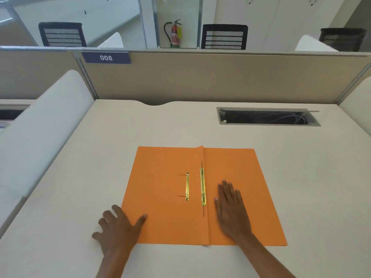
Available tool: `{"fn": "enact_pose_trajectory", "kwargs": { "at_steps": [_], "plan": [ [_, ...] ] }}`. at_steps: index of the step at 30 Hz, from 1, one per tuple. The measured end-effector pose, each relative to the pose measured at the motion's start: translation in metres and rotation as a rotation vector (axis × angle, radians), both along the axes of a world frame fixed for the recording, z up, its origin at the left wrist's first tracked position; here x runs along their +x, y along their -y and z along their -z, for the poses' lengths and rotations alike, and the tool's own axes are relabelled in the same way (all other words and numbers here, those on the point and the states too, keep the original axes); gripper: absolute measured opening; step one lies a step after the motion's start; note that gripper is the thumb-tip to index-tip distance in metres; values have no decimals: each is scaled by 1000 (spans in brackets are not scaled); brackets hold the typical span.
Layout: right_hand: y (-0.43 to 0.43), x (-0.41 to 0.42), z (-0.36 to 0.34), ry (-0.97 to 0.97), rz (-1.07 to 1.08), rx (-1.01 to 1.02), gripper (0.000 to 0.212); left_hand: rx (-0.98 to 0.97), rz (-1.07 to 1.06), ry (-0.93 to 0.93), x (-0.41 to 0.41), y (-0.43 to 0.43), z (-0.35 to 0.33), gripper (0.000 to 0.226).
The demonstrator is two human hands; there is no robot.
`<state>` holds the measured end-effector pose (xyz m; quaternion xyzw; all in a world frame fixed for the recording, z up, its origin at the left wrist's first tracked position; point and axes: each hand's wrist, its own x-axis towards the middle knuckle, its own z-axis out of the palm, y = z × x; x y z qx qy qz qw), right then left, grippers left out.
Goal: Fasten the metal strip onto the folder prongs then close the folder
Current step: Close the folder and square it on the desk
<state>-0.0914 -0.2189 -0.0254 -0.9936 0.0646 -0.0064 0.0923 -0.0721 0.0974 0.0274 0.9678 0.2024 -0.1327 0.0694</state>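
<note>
An orange folder (160,217) lies open and flat on the desk. A loose gold metal strip (187,186) rests on its left half, with two thin slides sticking out to the left. Just right of the spine fold sits the longer gold fastener base (203,186), whose thin prongs run along the fold. My right hand (230,207) lies flat, palm down, on the folder's right half beside the fastener. My left hand (118,227) rests open at the folder's left edge, thumb on the orange card, fingers spread on the desk. Neither hand holds anything.
The beige desk (100,157) has a cable tray opening (268,117) at the back right. Low white dividers (40,137) stand at both sides, and a tan partition (200,77) closes the back. Office chairs and a fire extinguisher stand beyond it.
</note>
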Motion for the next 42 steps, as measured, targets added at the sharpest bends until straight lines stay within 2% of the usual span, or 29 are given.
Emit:
{"fn": "enact_pose_trajectory", "kwargs": {
  "at_steps": [12,17,19,22,24,26,29,32,34,38,42],
  "plan": [
    [-1,1,2,-15,-3,-8,65,-117,-143,-24,-3,19,-12,92],
    [-1,1,0,-14,1,6,66,-365,-301,18,0,5,-10,100],
    [-1,1,-1,-16,0,7,66,-484,-339,66,3,-10,-10,90],
    [-1,0,-4,-20,-4,7,65,-784,-384,139,5,-28,-30,48],
    [-2,0,-4,-21,-4,11,64,-881,-323,205,6,-34,-49,24],
    [-2,0,-6,-17,-1,13,63,-957,-229,272,4,-27,-74,12],
    [-2,-2,-8,-15,-4,20,63,-1105,-81,302,-3,2,-114,20],
    [-1,-1,-7,-17,-1,39,62,-1231,105,298,-14,43,-146,18],
    [-2,-1,-8,-12,3,61,63,-1293,188,286,-19,74,-159,28],
    [1,-2,-6,4,12,71,64,-1361,283,223,-24,127,-161,42],
    [-5,-4,-13,-51,42,236,71,-1400,405,155,-30,173,-148,45]
  ]
}}
